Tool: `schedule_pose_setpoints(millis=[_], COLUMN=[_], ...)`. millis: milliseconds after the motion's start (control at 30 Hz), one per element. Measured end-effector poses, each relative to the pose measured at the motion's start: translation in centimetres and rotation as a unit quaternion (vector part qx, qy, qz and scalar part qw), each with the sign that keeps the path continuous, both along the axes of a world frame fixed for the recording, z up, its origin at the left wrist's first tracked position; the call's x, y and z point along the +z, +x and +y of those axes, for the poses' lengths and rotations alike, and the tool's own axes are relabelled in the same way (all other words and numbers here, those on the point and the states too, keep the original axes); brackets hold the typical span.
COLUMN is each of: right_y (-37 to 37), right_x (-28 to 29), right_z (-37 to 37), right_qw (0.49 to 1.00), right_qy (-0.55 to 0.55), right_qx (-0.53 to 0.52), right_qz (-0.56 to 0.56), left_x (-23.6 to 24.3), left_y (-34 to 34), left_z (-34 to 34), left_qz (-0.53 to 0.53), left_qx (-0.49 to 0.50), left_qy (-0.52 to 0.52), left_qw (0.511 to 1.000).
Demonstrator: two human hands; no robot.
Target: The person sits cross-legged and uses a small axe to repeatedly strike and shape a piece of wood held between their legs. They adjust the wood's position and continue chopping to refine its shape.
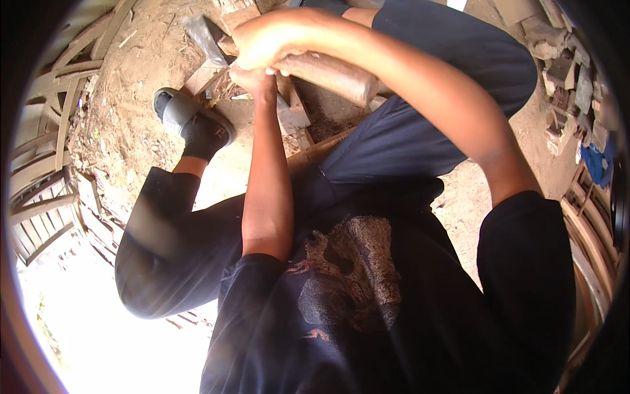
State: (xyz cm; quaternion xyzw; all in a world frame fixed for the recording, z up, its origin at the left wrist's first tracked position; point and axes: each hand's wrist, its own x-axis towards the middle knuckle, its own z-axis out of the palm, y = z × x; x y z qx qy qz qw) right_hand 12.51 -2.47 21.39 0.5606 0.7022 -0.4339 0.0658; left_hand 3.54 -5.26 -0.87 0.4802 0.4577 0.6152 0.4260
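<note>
A thick, rounded wooden piece (331, 75) with a blunt end lies slantwise above my thigh. My right hand (266, 43) reaches over its upper left part, with curled fingertips showing below the wood. Just beneath, my left hand (252, 79) is closed close against the right one; the hands overlap, and bright light washes out their detail. Past the hands, to the left, a flat grey shiny piece (205, 41) sticks out; I cannot tell whether it is joined to the wood. Under my hands are cut wood blocks (293, 117) on the ground.
My shod foot (190, 121) rests on the dirt at left. A wooden beam (318, 152) runs between my legs. Wood scraps (558, 79) pile up at far right, near a blue cloth (597, 161). Slatted wooden frames (46, 210) stand at left, with stacked boards (590, 243) at right.
</note>
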Motion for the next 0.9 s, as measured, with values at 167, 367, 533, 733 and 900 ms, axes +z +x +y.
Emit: schedule_pose_setpoints(millis=[167,367,533,733,900], right_y=[0.9,1.1,0.3,0.1,-0.1], right_x=[-0.8,-2.3,-0.1,-1.6,-0.1], right_z=[1.5,2.6,1.3,-0.1,0.1], right_qw=[0.997,0.984,0.99,0.998,0.986], right_qy=[-0.021,0.089,0.05,0.035,0.035], right_qx=[-0.006,0.087,-0.061,-0.036,-0.121], right_qz=[0.075,0.129,0.116,0.045,0.109], left_x=[-1.8,0.4,2.5,0.6,0.2], left_y=[0.3,0.3,0.3,-0.1,0.0], left_z=[0.1,0.9,0.2,0.2,-0.2], left_qz=[0.034,-0.034,-0.101,-0.018,-0.059], left_qx=[0.083,0.121,0.065,0.052,0.114], left_qy=[-0.037,-0.025,-0.003,0.007,-0.019], left_qw=[0.995,0.992,0.993,0.998,0.991])
